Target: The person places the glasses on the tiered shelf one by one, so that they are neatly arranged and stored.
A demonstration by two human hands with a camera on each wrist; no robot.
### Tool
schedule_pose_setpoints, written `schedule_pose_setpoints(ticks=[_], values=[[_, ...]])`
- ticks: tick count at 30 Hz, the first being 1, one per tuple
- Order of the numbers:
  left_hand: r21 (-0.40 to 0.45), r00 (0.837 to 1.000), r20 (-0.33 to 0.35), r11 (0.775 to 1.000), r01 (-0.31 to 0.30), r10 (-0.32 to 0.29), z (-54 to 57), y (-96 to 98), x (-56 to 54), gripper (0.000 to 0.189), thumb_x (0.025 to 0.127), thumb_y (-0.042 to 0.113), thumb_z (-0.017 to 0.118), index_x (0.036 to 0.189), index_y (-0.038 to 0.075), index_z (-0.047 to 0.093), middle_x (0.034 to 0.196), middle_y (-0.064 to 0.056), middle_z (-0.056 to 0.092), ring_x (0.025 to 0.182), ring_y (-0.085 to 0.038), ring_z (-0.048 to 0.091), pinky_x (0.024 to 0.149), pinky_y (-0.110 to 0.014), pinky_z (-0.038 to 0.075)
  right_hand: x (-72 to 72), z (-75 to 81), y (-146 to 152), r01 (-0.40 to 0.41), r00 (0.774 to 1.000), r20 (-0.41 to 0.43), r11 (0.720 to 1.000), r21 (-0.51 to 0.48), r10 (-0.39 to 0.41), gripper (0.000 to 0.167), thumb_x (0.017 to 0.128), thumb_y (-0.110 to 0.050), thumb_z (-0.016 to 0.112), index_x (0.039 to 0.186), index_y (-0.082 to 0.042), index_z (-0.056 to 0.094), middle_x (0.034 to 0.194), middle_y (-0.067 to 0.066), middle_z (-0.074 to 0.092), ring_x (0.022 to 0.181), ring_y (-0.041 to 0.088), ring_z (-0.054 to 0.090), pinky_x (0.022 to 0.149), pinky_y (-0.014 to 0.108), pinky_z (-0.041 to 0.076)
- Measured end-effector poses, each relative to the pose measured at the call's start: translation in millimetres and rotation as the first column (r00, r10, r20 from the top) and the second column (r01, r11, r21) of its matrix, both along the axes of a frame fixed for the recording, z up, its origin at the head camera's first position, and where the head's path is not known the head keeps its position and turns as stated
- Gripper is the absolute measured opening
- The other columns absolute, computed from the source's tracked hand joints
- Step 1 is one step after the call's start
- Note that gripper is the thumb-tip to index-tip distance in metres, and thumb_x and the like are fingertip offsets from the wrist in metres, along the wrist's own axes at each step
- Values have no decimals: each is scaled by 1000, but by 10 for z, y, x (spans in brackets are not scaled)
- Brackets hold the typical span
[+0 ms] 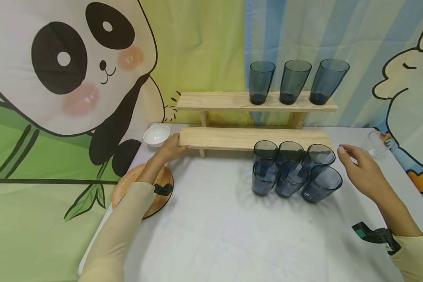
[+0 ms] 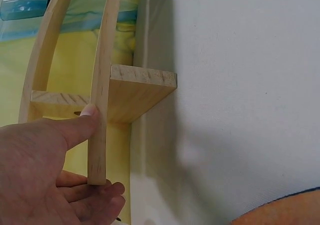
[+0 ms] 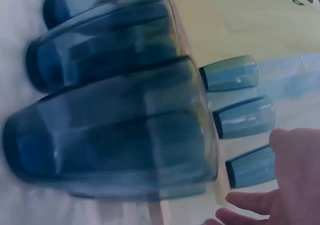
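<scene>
Counting stock as it stands: 3 blue tumblers (image 1: 291, 81) sit in a row on the top shelf (image 1: 232, 101), upper centre-right of the head view; 6 blue tumblers (image 1: 292, 171) stand bunched in 2 rows of 3 on the white tablecloth (image 1: 215, 219), centre-right of the frame, just in front of the lower shelf (image 1: 229, 138). That lower shelf holds nothing.

Your left hand (image 1: 170, 149) grasps the left end of the lower shelf, thumb (image 2: 82, 120) on the upper face and fingers curled beneath, as the left wrist view shows.

Your right hand (image 1: 359, 168) hovers just right of the 6 tumblers, fingers relaxed and spread, holding nothing and touching none of them.

Judged from the layout, roughly a third of the shelving is done: 3 glasses placed, 6 left on the table, none in hand.

Other items:
- 1 white bowl (image 1: 156, 134), left of centre, beside the shelf end.
- 1 orange plate (image 1: 127, 188), lower left, partly under your left sleeve.
- 1 clear glass (image 1: 378, 143), right edge.
- Panda backdrop (image 1: 67, 66), upper left.
</scene>
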State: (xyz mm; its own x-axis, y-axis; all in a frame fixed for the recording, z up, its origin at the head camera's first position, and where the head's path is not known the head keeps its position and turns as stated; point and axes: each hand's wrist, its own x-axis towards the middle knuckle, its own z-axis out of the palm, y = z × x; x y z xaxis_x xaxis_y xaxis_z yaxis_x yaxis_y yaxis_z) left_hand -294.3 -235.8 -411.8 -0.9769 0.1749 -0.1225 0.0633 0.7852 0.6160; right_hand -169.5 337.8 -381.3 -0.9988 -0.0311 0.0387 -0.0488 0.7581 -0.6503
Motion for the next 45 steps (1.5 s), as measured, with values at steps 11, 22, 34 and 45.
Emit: schedule_pose_setpoints(ticks=[11, 22, 34, 45], values=[[1, 1000, -13, 1000, -7, 7, -14, 6, 2, 76, 104, 28, 68, 154, -15, 31, 147, -37, 49, 137, -48, 51, 120, -58, 39, 231, -306, -22, -105, 981, 144, 980, -171, 130, 74, 115, -44, 7, 163, 12, 2, 158, 50, 18, 140, 73, 25, 102, 87, 30], [-2, 999, -39, 1000, -6, 6, -19, -5, 32, 76, 104, 28, 68, 156, -13, 30, 152, -36, 46, 141, -49, 47, 123, -57, 36, 403, -547, -85, -157, 965, 177, 968, -195, 192, 72, 117, -40, 19, 161, 13, 1, 155, 51, 25, 141, 72, 28, 105, 77, 32], [-13, 999, -51, 1000, 18, -19, -22, 41, 45, 74, 105, 27, 66, 156, -13, 31, 151, -36, 48, 139, -48, 50, 121, -57, 38, 512, -743, -83, -84, 991, 88, 988, -130, 96, 94, 95, -39, 81, 160, 4, 29, 153, 40, 44, 137, 63, 45, 87, -2, 44], [-50, 998, -61, 999, 18, -21, -27, 33, 25, 74, 106, 29, 65, 154, -15, 32, 149, -37, 49, 137, -48, 50, 120, -57, 39, 558, -797, -104, -34, 999, -22, 996, -84, 32, 81, 91, -37, 85, 150, 4, 49, 144, 42, 51, 129, 64, 51, 80, -6, 42]])
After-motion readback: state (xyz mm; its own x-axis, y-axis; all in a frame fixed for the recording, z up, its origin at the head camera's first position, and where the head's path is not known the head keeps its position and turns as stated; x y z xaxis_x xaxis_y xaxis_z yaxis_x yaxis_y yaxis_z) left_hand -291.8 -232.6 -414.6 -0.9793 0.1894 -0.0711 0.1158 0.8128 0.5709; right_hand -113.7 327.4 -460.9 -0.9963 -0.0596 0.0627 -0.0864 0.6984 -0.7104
